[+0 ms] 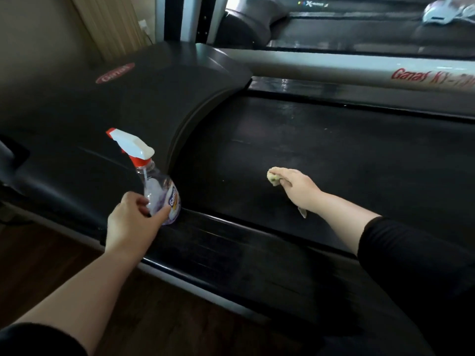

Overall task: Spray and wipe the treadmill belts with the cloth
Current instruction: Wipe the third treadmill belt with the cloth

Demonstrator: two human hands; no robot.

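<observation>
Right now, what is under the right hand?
A yellowish cloth, held against the treadmill belt. Only its front edge and a corner near the wrist show; the right hand covers the rest.

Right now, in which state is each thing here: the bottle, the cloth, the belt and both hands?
spray bottle: upright on the side rail
left hand: grips the spray bottle low down
cloth: bunched up, on the belt
right hand: grips the cloth
belt: dark, faintly streaked
</observation>
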